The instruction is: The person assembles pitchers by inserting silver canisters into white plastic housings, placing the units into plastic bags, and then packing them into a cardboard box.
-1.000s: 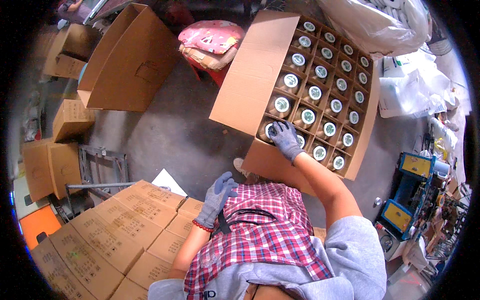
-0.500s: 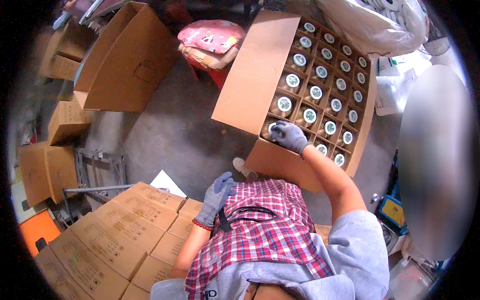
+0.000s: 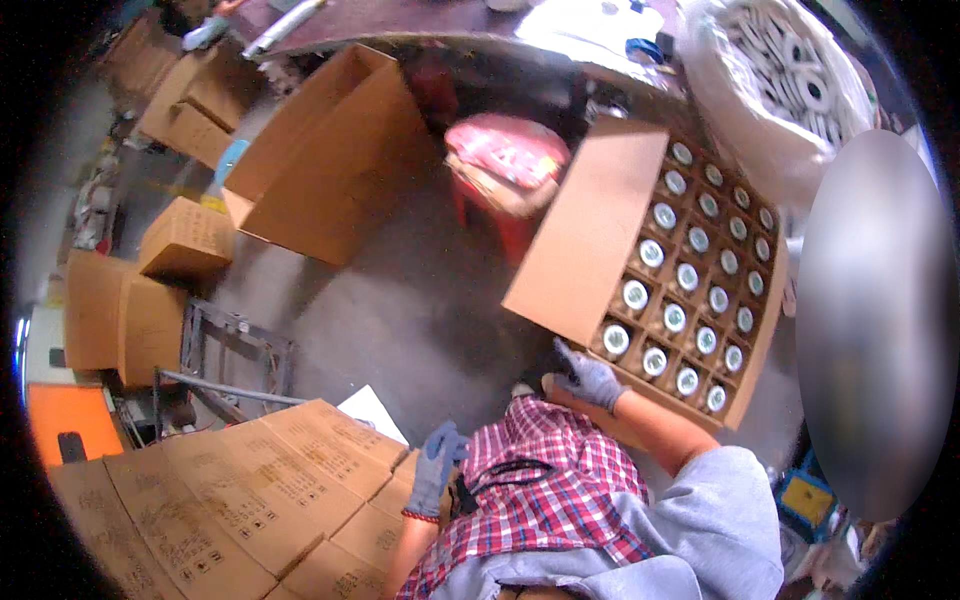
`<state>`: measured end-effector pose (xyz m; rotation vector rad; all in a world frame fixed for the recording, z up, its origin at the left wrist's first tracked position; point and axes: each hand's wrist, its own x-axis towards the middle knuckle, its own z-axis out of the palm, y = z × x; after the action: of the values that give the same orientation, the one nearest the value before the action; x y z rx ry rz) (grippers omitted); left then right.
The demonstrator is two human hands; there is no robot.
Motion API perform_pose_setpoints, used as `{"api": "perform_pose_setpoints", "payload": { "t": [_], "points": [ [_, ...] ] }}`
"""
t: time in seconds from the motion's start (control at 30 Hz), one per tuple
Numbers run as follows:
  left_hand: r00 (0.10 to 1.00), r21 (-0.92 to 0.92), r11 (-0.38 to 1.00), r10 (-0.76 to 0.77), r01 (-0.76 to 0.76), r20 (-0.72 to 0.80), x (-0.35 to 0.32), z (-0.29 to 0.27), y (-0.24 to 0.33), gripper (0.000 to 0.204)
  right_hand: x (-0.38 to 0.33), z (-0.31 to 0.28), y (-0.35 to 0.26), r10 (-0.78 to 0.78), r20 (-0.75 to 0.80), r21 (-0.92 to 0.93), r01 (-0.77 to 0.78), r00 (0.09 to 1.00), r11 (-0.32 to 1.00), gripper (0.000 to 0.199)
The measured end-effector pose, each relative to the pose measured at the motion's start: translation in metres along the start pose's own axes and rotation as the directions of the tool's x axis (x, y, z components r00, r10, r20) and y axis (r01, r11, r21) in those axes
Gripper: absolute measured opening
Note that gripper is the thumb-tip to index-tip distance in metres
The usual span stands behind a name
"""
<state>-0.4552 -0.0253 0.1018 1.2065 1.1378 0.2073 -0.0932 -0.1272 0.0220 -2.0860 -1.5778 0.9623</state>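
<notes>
An open cardboard carton (image 3: 585, 240) holds rows of glass jars (image 3: 686, 277) with white-rimmed round tops, each standing in its own divider cell. At the carton's near left corner is my right hand (image 3: 592, 382) in a grey glove. Its fingers are apart, nothing shows in them, and whether they touch the carton's edge I cannot tell. My left hand (image 3: 437, 468), also gloved in grey, is beside my checked apron (image 3: 560, 470) above the near boxes. Its fingers look loosely spread, with nothing held.
Closed brown cartons (image 3: 270, 490) are stacked at the near left. A tall open carton (image 3: 345, 165) and a red stool (image 3: 508, 170) with a pink cushion stand farther off. At the far right sits a plastic bag (image 3: 780, 90) of white rings. A metal frame (image 3: 235, 345) is at the left.
My right hand has come off the corner jar and drawn back to the carton's near edge. The head view has shifted, so the scene sits lower and farther right. My left hand stays by the apron.
</notes>
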Motion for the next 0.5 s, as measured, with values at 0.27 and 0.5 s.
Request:
{"api": "perform_pose_setpoints", "payload": {
  "t": [0.27, 0.5],
  "points": [
    [0.998, -0.173, 0.984, -0.038, 0.028, -0.055, 0.043, -0.022, -0.009, 0.04, 0.104, 0.044, 0.059, 0.278, 0.247, 0.201, -0.33, 0.928, 0.923, 0.058],
    [0.997, -0.34, 0.937, -0.058, 0.074, 0.056, 0.169, -0.064, 0.042, 0.041, 0.165, 0.042, 0.136, 0.07, 0.67, -0.337, 0.219, 0.739, 0.916, 0.044]
  ]
}}
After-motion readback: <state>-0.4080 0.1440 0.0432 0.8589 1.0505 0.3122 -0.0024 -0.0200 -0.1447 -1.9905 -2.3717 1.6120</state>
